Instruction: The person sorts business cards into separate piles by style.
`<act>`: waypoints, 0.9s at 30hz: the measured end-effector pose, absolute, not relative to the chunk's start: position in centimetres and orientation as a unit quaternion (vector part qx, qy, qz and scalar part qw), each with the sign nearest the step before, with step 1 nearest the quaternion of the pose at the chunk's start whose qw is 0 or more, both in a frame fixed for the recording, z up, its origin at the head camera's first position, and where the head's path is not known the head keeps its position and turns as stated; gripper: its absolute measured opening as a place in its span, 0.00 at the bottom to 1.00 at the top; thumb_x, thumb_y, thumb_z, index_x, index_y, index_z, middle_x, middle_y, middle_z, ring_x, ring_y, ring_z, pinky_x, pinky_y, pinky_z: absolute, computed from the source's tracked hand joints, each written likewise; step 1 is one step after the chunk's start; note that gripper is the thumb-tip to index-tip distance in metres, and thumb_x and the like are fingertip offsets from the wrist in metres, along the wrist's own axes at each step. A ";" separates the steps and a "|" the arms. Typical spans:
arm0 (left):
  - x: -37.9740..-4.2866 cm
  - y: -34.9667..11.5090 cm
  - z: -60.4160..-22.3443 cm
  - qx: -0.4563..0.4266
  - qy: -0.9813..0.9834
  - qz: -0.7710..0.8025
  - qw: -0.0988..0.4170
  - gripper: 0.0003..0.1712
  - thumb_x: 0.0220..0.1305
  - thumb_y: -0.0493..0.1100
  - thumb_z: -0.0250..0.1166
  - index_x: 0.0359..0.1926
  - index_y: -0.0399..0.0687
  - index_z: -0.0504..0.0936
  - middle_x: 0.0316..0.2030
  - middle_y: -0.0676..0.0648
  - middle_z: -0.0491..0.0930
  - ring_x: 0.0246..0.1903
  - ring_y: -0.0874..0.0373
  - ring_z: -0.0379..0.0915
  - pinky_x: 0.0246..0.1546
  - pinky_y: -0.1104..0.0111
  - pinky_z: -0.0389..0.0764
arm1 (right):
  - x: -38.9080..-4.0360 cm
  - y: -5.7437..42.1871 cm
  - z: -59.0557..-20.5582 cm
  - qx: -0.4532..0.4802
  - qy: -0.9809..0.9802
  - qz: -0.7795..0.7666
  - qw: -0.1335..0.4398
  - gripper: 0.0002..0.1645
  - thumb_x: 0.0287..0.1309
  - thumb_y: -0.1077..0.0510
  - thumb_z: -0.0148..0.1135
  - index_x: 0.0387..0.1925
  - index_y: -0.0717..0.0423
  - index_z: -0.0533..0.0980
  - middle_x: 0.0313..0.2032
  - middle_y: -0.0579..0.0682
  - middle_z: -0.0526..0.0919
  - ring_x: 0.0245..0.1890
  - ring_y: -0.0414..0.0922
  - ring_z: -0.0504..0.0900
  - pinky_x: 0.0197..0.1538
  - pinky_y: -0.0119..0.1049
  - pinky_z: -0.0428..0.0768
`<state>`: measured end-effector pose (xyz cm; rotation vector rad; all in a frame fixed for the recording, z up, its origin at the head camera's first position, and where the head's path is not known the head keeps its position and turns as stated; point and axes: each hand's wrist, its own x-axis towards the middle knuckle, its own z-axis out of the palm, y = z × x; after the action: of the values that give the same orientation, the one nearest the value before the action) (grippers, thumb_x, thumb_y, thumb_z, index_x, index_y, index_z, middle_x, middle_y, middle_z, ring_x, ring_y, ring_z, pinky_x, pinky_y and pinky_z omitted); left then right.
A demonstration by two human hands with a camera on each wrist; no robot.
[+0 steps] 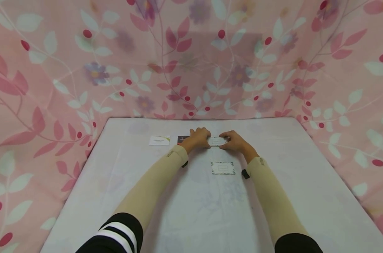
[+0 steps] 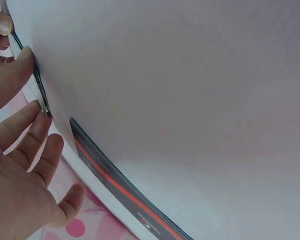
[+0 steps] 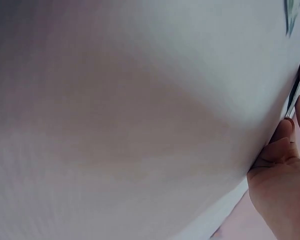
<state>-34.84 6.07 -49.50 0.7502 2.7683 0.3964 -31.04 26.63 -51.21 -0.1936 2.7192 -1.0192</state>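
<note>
Near the far side of the table, a white card with a leafy border (image 1: 217,141) lies between both hands. The left hand (image 1: 197,138) pinches its left end, thumb on the near edge and fingers on the far one. At the card's right end the right hand (image 1: 237,141) grips in the same way. In the left wrist view, the left thumb (image 2: 15,75) touches the card's edge, seen almost edge-on. The right wrist view shows only part of the right hand (image 3: 280,185) at the frame's edge. A similar leafy-bordered card (image 1: 223,168) lies nearer on the table.
Left of the hands is a black card with a red stripe (image 2: 120,175), partly hidden by the left hand in the head view. Farther left lies a white card with a green-yellow curve (image 1: 159,141). A pink floral cloth (image 1: 191,70) hangs behind the white-covered table (image 1: 115,175).
</note>
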 end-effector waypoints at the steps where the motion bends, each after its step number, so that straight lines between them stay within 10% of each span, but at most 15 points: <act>1: -34.8 6.1 -49.4 0.256 0.949 0.134 0.124 0.32 0.54 0.52 0.76 0.59 0.52 0.80 0.55 0.48 0.76 0.56 0.49 0.68 0.64 0.44 0.55 | -31.0 26.6 -51.2 -0.063 0.927 -0.351 0.117 0.36 0.56 0.55 0.72 0.65 0.57 0.72 0.64 0.61 0.66 0.54 0.54 0.69 0.57 0.48 0.70; 27: -34.7 6.4 -49.8 0.286 0.951 0.084 0.077 0.35 0.53 0.54 0.76 0.60 0.56 0.74 0.56 0.47 0.73 0.59 0.48 0.65 0.62 0.44 0.57 | -31.0 26.1 -51.5 -0.025 0.924 -0.359 0.127 0.37 0.58 0.55 0.70 0.67 0.55 0.68 0.65 0.60 0.63 0.58 0.55 0.66 0.63 0.50 0.66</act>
<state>-34.67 6.42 -49.81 0.8579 2.8503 0.2516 -31.00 26.14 -51.51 -0.0733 2.6899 -1.0459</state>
